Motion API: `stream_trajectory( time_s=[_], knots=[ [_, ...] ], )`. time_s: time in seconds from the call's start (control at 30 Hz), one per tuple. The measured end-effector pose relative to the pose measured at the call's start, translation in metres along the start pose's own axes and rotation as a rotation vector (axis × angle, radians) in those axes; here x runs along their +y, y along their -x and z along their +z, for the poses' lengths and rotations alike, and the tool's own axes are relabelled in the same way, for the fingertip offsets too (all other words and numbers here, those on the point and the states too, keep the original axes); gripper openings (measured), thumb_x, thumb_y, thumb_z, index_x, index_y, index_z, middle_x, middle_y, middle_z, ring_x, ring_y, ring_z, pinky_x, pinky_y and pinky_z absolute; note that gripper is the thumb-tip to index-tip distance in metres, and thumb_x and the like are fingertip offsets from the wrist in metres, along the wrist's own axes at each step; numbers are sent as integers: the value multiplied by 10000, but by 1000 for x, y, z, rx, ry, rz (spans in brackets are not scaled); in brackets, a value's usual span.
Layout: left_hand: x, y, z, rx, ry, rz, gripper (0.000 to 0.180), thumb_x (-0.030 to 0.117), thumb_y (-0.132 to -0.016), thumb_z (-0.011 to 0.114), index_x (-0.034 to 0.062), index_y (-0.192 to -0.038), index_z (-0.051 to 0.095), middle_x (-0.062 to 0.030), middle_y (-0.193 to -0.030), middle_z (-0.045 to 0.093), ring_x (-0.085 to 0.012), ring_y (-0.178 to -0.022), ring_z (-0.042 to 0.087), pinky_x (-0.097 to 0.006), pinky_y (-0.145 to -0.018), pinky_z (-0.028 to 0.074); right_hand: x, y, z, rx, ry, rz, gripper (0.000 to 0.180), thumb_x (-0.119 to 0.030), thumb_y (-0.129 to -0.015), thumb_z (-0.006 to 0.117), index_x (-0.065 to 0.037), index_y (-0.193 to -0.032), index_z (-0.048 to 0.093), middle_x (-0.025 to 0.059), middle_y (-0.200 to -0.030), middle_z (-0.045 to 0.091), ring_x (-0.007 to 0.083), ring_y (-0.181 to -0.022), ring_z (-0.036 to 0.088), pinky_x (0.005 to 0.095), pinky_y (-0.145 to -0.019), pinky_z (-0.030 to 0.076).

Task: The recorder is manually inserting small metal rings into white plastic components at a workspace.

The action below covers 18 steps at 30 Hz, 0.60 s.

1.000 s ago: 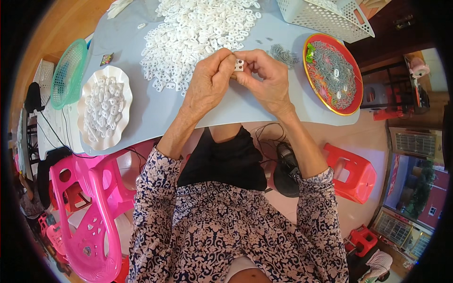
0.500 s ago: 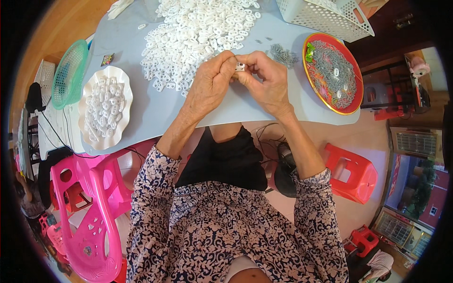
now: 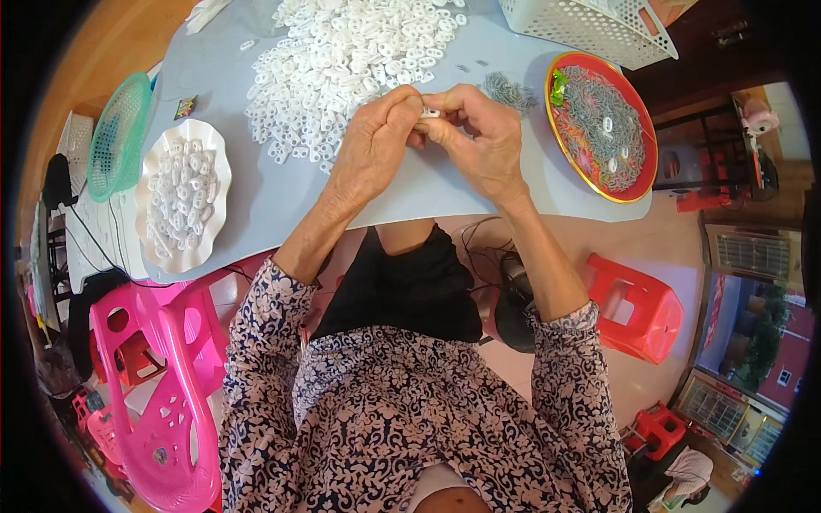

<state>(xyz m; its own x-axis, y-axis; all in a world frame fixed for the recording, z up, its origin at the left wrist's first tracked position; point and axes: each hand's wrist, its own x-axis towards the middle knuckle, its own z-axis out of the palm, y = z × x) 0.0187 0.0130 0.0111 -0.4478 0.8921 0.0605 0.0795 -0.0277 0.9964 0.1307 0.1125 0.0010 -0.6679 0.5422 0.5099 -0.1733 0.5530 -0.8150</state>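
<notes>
Both hands meet over the near side of the table, just beside a big heap of small white oval plastic pieces (image 3: 342, 68). Between the fingertips sits one white plastic piece (image 3: 430, 113) with dark holes. My left hand (image 3: 382, 132) is closed, thumb and forefinger pinching its left end. From the other side my right hand (image 3: 479, 128) pinches it with thumb and forefinger. The fingers cover most of the piece, and any small metal part in them is hidden. Behind the right hand lies a small pile of grey metal pins or hooks (image 3: 509, 92).
A red gold-rimmed tray (image 3: 647, 162) of grey metal parts stands at the right. On the left are a white scalloped dish (image 3: 215, 218) of white pieces and a green mesh basket (image 3: 132, 111). A white perforated basket (image 3: 590, 34) occupies the back right. Pink chair (image 3: 184, 410) and red stool (image 3: 646, 316) flank me.
The view has shifted slightly, so the table things sit a little further left and up. Both hands keep their pinch on the white piece, with the fingers slightly changed.
</notes>
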Motion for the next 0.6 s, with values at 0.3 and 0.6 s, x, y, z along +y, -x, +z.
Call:
stream_trajectory(
  time_s=[0.3,0.6],
  knots=[
    [-8,-2,-2,25,-36,171,195,159,-929,456,-7,-889,549,-35,-695,528,-108,-655,494,-251,-627,425,4,-5,0,-6,-266,162,129,-38,-831,644,9,-950,634,0,-706,610,39,-634,532,189,-564,440],
    [6,8,-8,202,72,130,155,129,-930,454,2,-929,544,-23,-723,537,-103,-722,499,-245,-701,411,20,-126,-109,422,431,-189,137,-158,-789,664,-60,-884,671,69,-782,672,143,-614,601,272,-562,468]
  ],
)
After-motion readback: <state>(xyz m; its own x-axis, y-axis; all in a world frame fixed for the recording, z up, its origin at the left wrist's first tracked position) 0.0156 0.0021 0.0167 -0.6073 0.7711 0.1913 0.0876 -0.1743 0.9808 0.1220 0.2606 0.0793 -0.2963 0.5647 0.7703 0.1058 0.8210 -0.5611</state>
